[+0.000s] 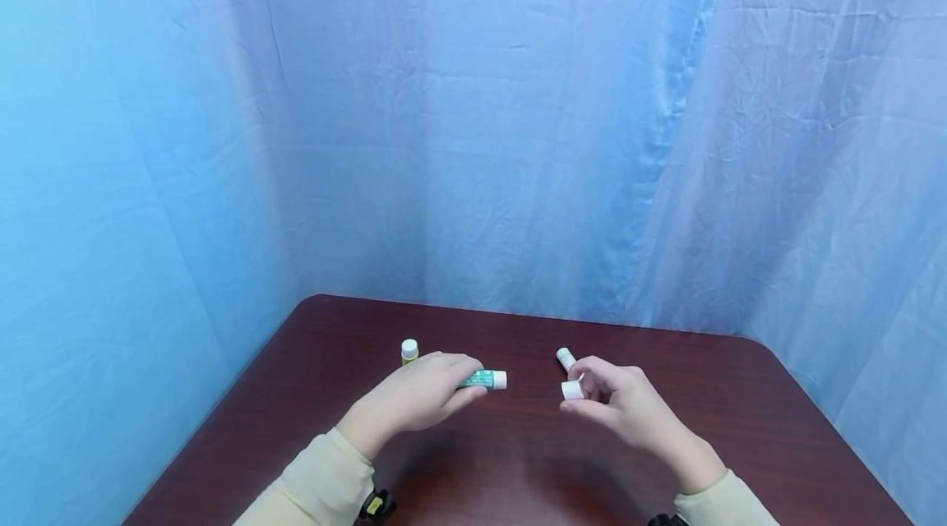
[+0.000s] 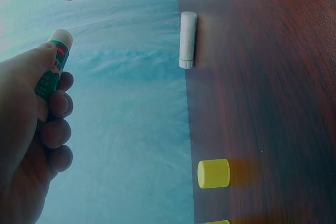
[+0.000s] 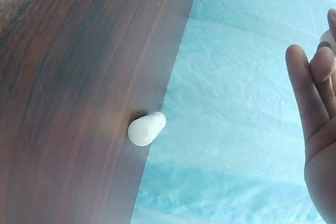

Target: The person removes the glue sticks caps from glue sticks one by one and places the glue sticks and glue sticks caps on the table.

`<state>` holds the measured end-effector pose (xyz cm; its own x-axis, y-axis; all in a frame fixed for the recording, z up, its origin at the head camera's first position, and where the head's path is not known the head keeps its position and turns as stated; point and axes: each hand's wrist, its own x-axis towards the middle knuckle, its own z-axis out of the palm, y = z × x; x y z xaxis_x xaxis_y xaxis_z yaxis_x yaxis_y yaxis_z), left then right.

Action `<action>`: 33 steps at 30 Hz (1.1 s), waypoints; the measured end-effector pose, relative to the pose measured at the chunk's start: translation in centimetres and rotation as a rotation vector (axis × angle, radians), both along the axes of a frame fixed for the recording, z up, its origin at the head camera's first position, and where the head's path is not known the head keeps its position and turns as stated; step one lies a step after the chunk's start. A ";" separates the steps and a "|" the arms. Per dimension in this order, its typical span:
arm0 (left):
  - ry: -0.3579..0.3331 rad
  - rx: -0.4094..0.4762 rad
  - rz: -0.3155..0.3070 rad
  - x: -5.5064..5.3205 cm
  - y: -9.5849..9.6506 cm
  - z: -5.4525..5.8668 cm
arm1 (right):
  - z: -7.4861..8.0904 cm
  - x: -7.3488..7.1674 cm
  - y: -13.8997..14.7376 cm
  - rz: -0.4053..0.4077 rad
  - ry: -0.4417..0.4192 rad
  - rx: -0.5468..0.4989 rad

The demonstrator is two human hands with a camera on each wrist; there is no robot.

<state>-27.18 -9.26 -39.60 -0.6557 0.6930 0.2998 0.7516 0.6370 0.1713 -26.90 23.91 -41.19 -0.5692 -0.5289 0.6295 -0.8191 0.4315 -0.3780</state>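
My left hand holds a green-labelled glue stick above the table, its white end pointing toward the right hand. In the left wrist view, the thumb lies along the glue stick and the fingers curl round it. Apart from it, my right hand pinches a white cap between thumb and fingers. Just beyond the right hand a white tube lies on the table; it also shows in the right wrist view as a white tube.
A white-topped yellow item is on the dark wooden table beyond the left hand, partly hidden by it. The left wrist view shows a yellow cap-like piece. Blue cloth hangs behind and beside the table.
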 end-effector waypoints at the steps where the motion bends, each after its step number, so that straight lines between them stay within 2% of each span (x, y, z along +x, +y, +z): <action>1: 0.004 -0.001 0.002 0.0 0.0 0.0 | 0.0 0.0 0.0 -0.005 0.007 -0.009; 4: 0.014 -0.001 0.007 0.0 0.1 0.2 | 0.0 0.0 -0.1 -0.015 0.012 -0.039; 14: 0.006 0.025 0.004 -0.5 0.6 0.1 | -0.2 -0.4 0.3 -0.062 -0.071 -0.108; 21: 0.006 0.035 0.014 -0.9 0.9 0.1 | -0.2 -0.8 0.5 -0.091 -0.048 -0.111; 29: 0.000 0.041 0.024 -1.2 1.1 -0.1 | -0.1 -1.2 0.5 -0.102 -0.077 -0.142; 33: 0.002 0.039 0.032 -1.4 1.2 -0.1 | -0.2 -1.5 0.6 -0.130 -0.064 -0.134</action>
